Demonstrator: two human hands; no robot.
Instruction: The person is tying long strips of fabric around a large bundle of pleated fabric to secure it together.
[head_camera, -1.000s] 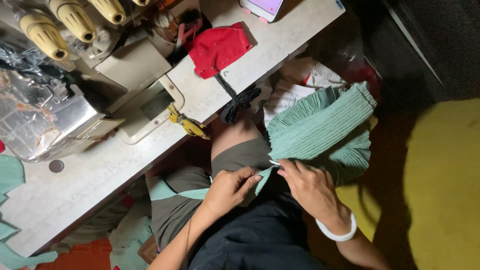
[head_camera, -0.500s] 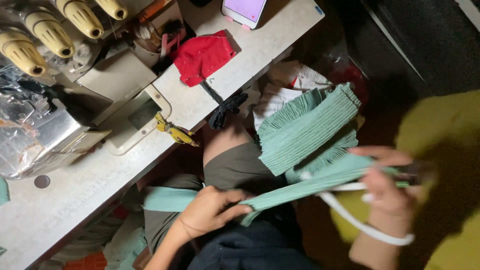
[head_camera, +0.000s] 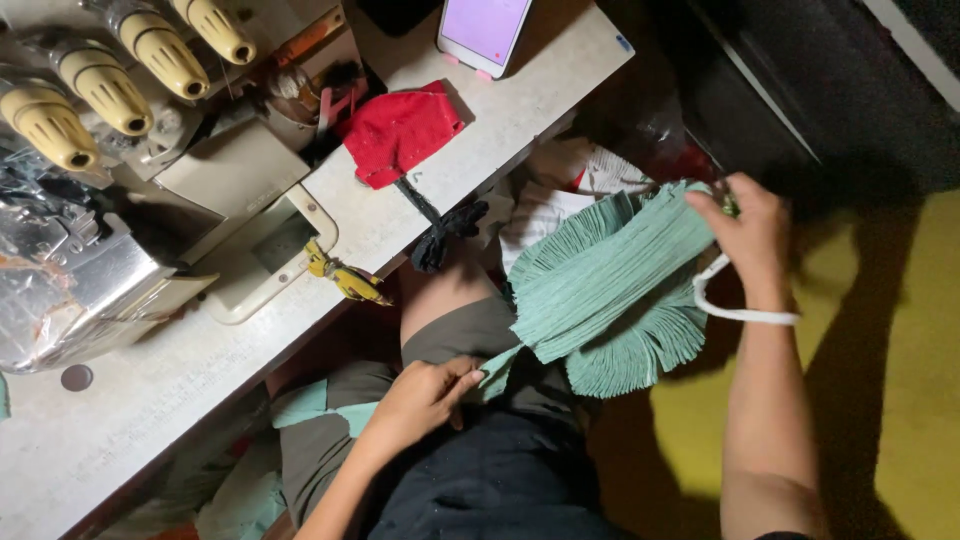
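Left hand (head_camera: 425, 395) sits low over the lap, fingers (head_camera: 462, 378) curled together and pinched on the near end of a green fabric strip (head_camera: 497, 366). That strip runs up and away from the fingertips, straight into the stack of green fabric strips (head_camera: 600, 290) fanned out just beyond them. The stack lies across the person's knee, its far end lifted toward the other hand.

Right hand (head_camera: 745, 235) is out at the far end of the stack, fingers (head_camera: 712, 212) closed over the top edge of the strips, gripping the fabric there. A white bangle (head_camera: 735, 312) hangs loose at the wrist, just behind the hand. Whether the thumb is under the fabric, I cannot tell; it is hidden.

Beyond the left fingers, up on the pale worktable (head_camera: 150, 420), a pair of yellow thread snips (head_camera: 345, 278) lies near the table edge, well apart from either hand. Further off, a red cloth (head_camera: 400, 130) rests on the table, with a black scrap (head_camera: 445, 228) dangling over the edge below it. A phone with a lit screen (head_camera: 483, 28) stands at the far edge. To the far left of the fingers, the sewing machine (head_camera: 90, 270) carries cream thread cones (head_camera: 150, 50) above it. More green offcuts (head_camera: 300, 405) lie beneath the left forearm, near the lap.
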